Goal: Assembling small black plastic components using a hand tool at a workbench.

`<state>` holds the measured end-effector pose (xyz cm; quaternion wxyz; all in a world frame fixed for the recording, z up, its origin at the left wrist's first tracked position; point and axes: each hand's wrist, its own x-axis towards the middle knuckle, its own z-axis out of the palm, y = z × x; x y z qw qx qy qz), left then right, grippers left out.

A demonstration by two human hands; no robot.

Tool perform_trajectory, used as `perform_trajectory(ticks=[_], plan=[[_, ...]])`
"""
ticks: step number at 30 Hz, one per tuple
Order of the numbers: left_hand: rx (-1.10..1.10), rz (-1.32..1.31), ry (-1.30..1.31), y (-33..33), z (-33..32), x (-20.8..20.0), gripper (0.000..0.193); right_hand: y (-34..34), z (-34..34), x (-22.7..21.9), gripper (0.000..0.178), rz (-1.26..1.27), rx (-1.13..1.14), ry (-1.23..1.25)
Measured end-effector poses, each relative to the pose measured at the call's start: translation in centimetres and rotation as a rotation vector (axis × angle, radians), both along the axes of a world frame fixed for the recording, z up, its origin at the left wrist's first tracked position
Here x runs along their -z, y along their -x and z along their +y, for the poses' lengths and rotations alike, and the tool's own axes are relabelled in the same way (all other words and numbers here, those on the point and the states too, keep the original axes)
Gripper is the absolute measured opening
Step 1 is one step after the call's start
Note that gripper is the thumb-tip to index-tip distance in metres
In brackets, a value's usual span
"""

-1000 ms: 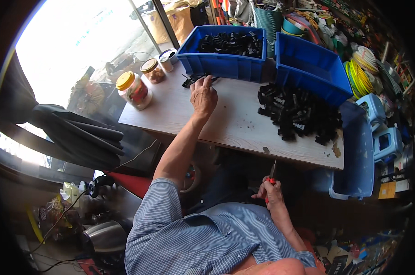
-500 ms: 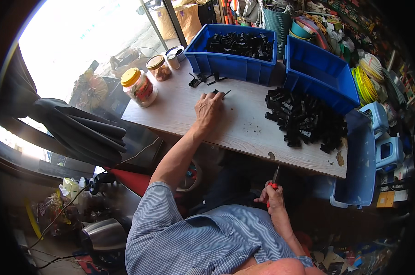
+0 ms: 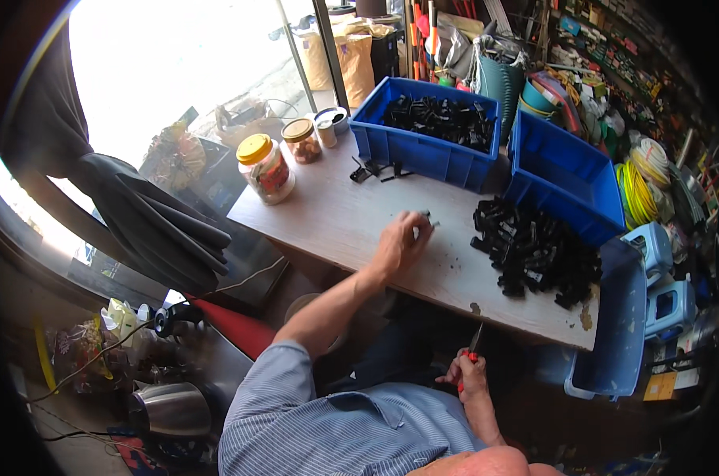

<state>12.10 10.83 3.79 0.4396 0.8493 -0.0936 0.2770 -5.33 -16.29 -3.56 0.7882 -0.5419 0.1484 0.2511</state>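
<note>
My left hand [image 3: 404, 242] is over the middle of the table [image 3: 328, 230], its thumb and fingers pinched on a small black part [image 3: 431, 220]. That part is mostly hidden by the fingers, so its exact shape is unclear. Below the table's front edge, my right hand [image 3: 471, 376] is closed around a red-handled tool [image 3: 474, 357] with a narrow pointed metal end directed up toward the table. To the right of my left hand lies a heap of black plastic parts [image 3: 534, 254]. A few more black parts [image 3: 367, 170] lie farther back, beside a blue crate.
At the back stands a blue crate [image 3: 423, 153] holding many black parts; another blue crate [image 3: 566, 193] is right of it. Jars [image 3: 266, 176] stand at the back left. A pale-blue tub [image 3: 609, 373] adjoins the table's right end. A metal kettle [image 3: 171, 409] is lower left.
My left hand has moved right and nearer across the table, away from the loose black parts at the back, with a small part in its fingers. The right hand still grips the red-handled tool.
</note>
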Motion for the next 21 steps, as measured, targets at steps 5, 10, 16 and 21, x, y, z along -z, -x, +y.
perform_trajectory(ticks=[5, 10, 16, 21], plan=[[0.286, 0.401, 0.574, 8.4, -4.6, 0.5, 0.012, -0.2, -0.2, -0.4, 0.011, 0.011, -0.03, -0.01], [0.459, 0.574, 0.806, 13.9, -8.3, 4.2, 0.014, 0.0, 0.1, -1.1, 0.017, 0.022, -0.002, 0.051], [0.5, 0.695, 0.874, 15.8, -9.5, 8.1, 0.022, 0.3, 0.1, 0.5, 0.023, -0.029, 0.069, 0.03], [0.462, 0.801, 0.898, 15.6, -9.3, 8.5, 0.028, 0.1, 1.1, 0.4, 0.025, -0.1, 0.199, 0.133]])
